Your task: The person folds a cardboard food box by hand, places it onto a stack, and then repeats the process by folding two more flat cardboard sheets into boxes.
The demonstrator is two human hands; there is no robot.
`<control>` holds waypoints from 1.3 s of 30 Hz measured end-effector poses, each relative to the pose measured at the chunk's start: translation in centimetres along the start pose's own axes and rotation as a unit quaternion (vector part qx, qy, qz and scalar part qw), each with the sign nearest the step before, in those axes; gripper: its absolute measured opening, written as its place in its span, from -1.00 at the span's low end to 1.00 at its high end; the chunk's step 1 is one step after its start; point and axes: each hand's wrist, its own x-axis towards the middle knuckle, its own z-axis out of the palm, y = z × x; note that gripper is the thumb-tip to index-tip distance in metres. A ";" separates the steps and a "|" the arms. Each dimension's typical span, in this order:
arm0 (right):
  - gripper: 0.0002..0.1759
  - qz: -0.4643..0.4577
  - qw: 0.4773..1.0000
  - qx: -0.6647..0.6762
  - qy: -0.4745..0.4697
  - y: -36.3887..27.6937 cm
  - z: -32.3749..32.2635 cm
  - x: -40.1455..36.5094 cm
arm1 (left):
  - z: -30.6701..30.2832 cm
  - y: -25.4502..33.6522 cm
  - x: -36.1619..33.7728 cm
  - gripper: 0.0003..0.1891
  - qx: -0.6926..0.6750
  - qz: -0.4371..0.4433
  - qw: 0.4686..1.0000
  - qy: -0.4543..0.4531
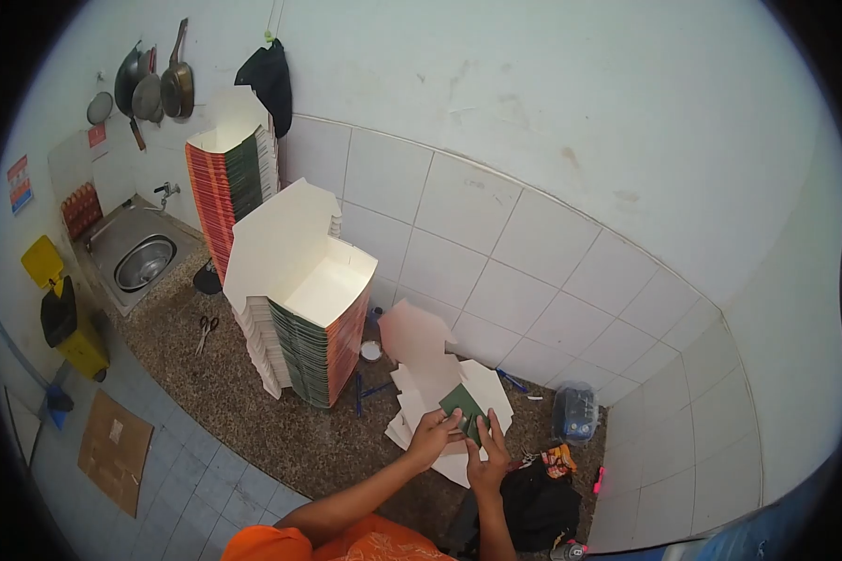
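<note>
My left hand (433,439) and my right hand (488,460) are close together over the counter, both gripping a cardboard box blank by its dark green flap (464,409). Fingers and thumbs of both hands press on this green part. A pale pinkish panel (413,334), blurred, extends from it toward the tiled wall. Under the hands lie flat white cardboard blanks (489,385), partly covered by the hands. To the left stands a tall nested stack of open cardboard boxes (313,355), green and orange-red outside, white inside. A second, taller stack (223,187) rises behind it.
Scissors (206,334), blue pens (358,395) and a white roll (371,351) lie on the speckled counter (271,439). At right are a clear plastic container (575,412), black cloth (543,505) and a pink marker (599,481). A sink (145,262) sits far left.
</note>
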 end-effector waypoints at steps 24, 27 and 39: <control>-0.58 0.142 0.985 0.093 0.027 1.1 0.1 -5.1 | -6.9 0.2 -8.0 -0.74 0.379 0.058 0.911 -0.153; -0.69 0.198 0.963 0.091 -0.158 -1.2 -0.3 -5.9 | -6.3 4.2 -11.6 -0.76 0.424 -0.023 0.896 -0.130; -0.62 0.165 0.940 0.186 -0.233 -4.3 1.9 -6.2 | -6.4 7.2 -11.9 -0.71 0.453 -0.026 0.889 -0.060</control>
